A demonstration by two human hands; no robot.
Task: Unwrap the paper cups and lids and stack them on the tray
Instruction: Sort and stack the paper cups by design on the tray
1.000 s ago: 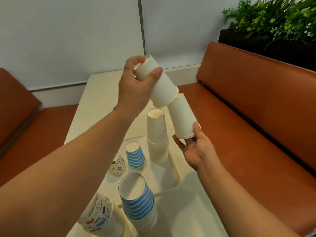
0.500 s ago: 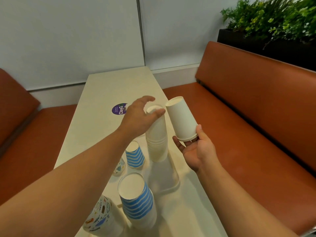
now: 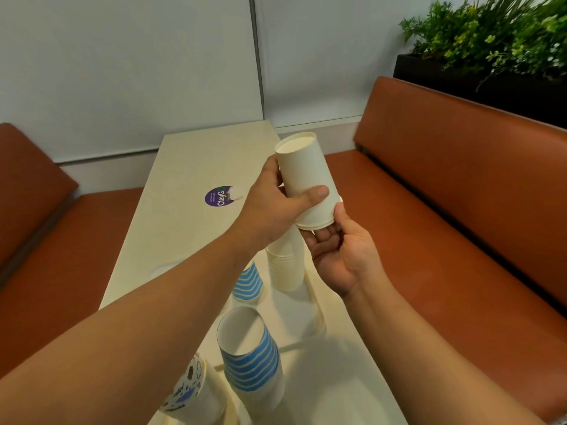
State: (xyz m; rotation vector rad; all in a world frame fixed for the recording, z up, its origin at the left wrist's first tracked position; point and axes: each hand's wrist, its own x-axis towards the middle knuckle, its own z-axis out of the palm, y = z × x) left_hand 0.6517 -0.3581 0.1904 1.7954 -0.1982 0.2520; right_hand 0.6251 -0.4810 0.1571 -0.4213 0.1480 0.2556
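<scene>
Nearest, two blue-striped stacks and one patterned stack are seen upside down on the pale tray. Beyond them, one plain white stack stands near the table's right edge. Half a second ago the left hand was on that stack; now its thumb and fingers are wrapped round the white cups, which are also pinched at the rim by the right hand. Bare tabletop lies beyond, around a purple sticker.

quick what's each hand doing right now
Left hand: grips the white cup, thumb across its side.
Right hand: holds the same cup at its rim, fingers curled under it.
</scene>
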